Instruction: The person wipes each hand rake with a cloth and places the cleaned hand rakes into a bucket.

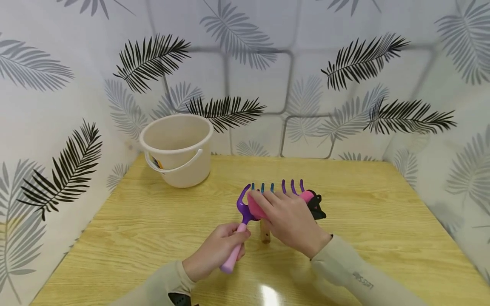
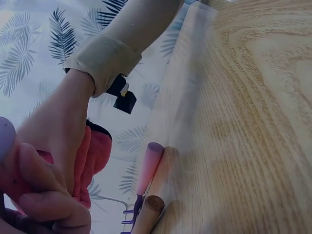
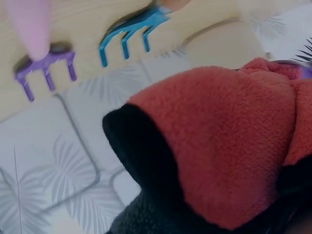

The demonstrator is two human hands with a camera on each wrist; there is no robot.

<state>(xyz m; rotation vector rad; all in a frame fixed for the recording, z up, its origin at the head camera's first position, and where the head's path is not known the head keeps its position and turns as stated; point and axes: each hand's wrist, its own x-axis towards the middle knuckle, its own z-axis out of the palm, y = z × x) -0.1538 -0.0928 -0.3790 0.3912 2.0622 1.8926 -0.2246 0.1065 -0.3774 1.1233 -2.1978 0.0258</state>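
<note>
My left hand point(image 1: 214, 250) grips the pink handle of a purple hand rake point(image 1: 232, 257), its head tilted up and away from me. A curved purple tine shows at the left of that head; the rest is covered. Over the head, my right hand point(image 1: 289, 216) holds a red-pink fleecy cloth point(image 1: 258, 207) with a black edge. In the right wrist view the cloth point(image 3: 224, 136) hangs folded, its dark underside showing. Behind my right hand lie a blue hand rake point(image 3: 131, 34) with a wooden handle and a second purple hand rake point(image 3: 46, 68) with a pink handle.
A cream bucket point(image 1: 193, 172) with its handle hanging down stands at the back left of the wooden table point(image 1: 153, 212). Leaf-patterned curtain point(image 1: 260, 80) surrounds the table at the back and sides. Both lying rakes point their tines toward the back.
</note>
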